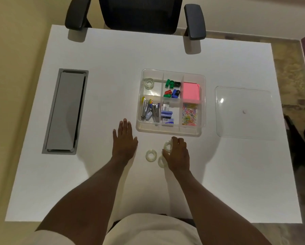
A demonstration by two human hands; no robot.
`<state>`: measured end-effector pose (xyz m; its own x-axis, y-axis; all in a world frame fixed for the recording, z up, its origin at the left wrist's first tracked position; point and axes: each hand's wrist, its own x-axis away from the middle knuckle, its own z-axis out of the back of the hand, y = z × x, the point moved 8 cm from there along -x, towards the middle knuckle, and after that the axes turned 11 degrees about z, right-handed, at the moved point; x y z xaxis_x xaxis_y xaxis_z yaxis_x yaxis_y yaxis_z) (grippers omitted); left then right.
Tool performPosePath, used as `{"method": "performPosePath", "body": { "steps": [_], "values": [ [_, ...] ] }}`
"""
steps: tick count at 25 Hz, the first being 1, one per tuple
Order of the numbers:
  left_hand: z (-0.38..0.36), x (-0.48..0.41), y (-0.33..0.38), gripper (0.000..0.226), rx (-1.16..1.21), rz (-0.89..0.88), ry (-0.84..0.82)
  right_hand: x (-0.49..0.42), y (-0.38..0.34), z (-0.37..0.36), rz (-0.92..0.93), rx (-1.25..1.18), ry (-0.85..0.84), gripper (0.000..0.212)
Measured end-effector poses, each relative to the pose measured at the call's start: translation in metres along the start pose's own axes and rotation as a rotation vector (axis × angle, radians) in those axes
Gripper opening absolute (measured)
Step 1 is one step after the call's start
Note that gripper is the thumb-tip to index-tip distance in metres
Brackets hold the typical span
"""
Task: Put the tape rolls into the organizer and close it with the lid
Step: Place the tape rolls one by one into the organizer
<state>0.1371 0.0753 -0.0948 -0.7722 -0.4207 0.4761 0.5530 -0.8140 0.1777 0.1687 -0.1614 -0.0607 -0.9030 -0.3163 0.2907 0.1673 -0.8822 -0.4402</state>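
**White desk, open organizer, three rolls still outside**

White desk [95,174] fills the view, with a black office chair [139,13] pushed against its far edge and a grey cable hatch [65,112] set into the top on the left. Near the middle stands the clear organizer [201,106], uncovered, its six compartments showing. One tape roll [149,83] already lies in the far-left compartment. Small coloured sharpeners [172,89] fill the far-middle one and a pink note pad [191,92] the far-right; staplers [149,111], staple boxes [167,114] and coloured paper clips [189,115] occupy the near row. The clear lid [245,114] lies flat on the desk, apart from the organizer on its right.

Both bare forearms reach forward from the bottom of the view. The left hand [124,140] lies palm down on the desk just left of the organizer's near corner, fingers straight and slightly spread, holding nothing. The right hand [177,153] is arched over the desk just in front of the organizer, fingers curled down around a tape roll [168,146] at its fingertips; whether the roll is lifted off the surface cannot be told. A second loose roll [160,161] is partly hidden under the heel of that hand, and a third [151,155] lies free between the two hands.
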Motion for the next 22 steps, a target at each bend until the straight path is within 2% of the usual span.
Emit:
{"method": "performPosePath", "body": {
  "steps": [3,5,8,12,19,22],
  "values": [
    [0.0,-0.001,0.0,0.074,0.002,-0.004,0.009,-0.008,-0.002,-0.001,-0.007,0.011,-0.006,0.044],
    [-0.001,-0.001,-0.001,0.074,-0.008,0.0,0.002,-0.01,-0.008,0.004,0.033,-0.044,0.05,0.049],
    [-0.001,0.0,-0.001,0.074,-0.017,0.001,0.004,-0.013,-0.032,0.016,0.194,-0.055,0.156,0.055],
    [0.001,0.001,-0.003,0.074,0.012,-0.015,0.022,-0.057,-0.071,0.046,0.369,-0.001,0.19,0.057],
    [-0.005,0.002,-0.006,0.074,0.049,-0.023,0.11,-0.182,-0.113,0.099,0.349,0.022,0.176,0.05],
    [-0.008,0.0,-0.005,0.075,0.056,-0.004,0.14,-0.225,-0.126,0.093,0.364,0.261,0.126,0.044]
  ]
}}
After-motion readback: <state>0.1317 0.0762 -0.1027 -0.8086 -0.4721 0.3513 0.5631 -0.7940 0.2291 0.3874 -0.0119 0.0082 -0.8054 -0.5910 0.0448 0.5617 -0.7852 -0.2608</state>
